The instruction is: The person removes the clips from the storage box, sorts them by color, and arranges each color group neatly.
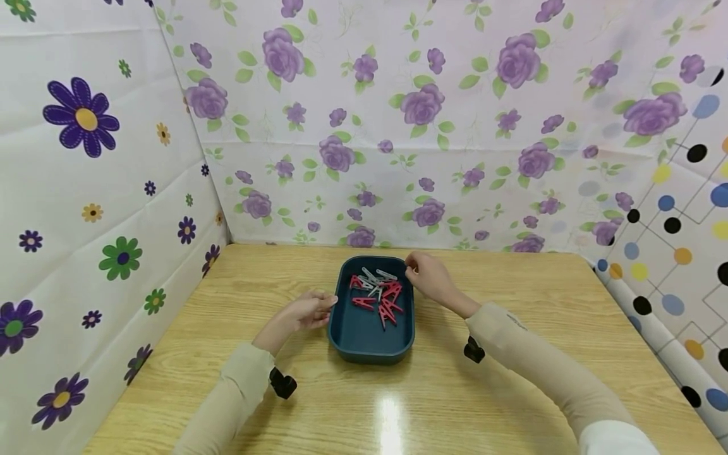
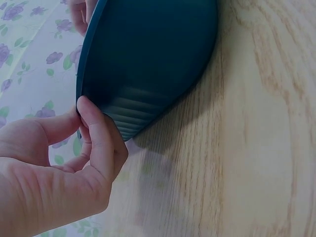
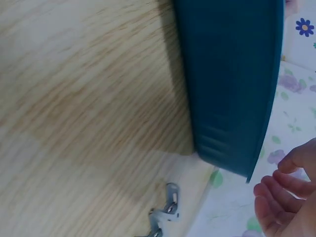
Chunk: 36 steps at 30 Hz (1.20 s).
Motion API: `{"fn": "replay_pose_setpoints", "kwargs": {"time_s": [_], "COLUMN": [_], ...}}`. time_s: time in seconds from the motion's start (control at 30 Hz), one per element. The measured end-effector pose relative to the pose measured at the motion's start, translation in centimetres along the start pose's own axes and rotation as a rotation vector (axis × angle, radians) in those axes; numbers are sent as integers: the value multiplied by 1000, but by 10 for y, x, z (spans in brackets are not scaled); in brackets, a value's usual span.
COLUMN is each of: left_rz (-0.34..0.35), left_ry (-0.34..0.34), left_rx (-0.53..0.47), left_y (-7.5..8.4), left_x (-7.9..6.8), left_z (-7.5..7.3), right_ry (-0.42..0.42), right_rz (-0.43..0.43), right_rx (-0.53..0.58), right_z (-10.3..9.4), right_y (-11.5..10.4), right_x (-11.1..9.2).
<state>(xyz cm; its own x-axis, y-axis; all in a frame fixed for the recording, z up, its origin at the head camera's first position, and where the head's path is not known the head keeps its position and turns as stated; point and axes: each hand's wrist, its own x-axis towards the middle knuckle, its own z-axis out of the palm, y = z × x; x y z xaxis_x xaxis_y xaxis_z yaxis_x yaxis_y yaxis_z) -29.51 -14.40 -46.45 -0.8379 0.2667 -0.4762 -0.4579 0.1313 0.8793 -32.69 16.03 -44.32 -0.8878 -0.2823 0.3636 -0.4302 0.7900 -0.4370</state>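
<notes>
A dark teal plastic bin [image 1: 372, 344] stands on the table with several red clothespins [image 1: 388, 309] and grey-white clothespins [image 1: 366, 282] heaped mostly toward its far half. My left hand [image 1: 309, 309] pinches the bin's left rim between thumb and fingers, as the left wrist view confirms. At the far right corner of the bin is my right hand [image 1: 426, 276]. The right wrist view has this hand [image 3: 289, 192] just off the end of the bin, fingers loosely bent and nothing between them. There a grey clip-like piece [image 3: 165, 212] lies near the table's far edge.
The wooden table [image 1: 495, 379] ends at a flowered cloth wall [image 1: 392, 126] close behind the bin. More patterned cloth, daisies [image 1: 79, 120] on the left and dots [image 1: 677, 253] on the right, encloses both sides.
</notes>
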Motion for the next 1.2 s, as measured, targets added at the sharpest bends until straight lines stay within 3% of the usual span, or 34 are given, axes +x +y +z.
{"fn": "replay_pose_setpoints", "kwargs": {"time_s": [0.27, 0.8, 0.97, 1.2], "left_rz": [4, 12, 2, 6], "left_ry": [-1, -2, 3, 9], "left_rx": [0, 6, 11, 1], "left_y": [1, 0, -1, 0], "left_x": [-1, -3, -2, -3], "left_z": [0, 1, 1, 1], "right_ry": [-120, -389, -501, -592], "right_rz": [-15, 42, 90, 184], "right_rx": [-16, -95, -117, -137], "right_z": [0, 5, 7, 8], "right_y": [-14, -47, -51, -57], "right_x": [8, 22, 28, 39]}}
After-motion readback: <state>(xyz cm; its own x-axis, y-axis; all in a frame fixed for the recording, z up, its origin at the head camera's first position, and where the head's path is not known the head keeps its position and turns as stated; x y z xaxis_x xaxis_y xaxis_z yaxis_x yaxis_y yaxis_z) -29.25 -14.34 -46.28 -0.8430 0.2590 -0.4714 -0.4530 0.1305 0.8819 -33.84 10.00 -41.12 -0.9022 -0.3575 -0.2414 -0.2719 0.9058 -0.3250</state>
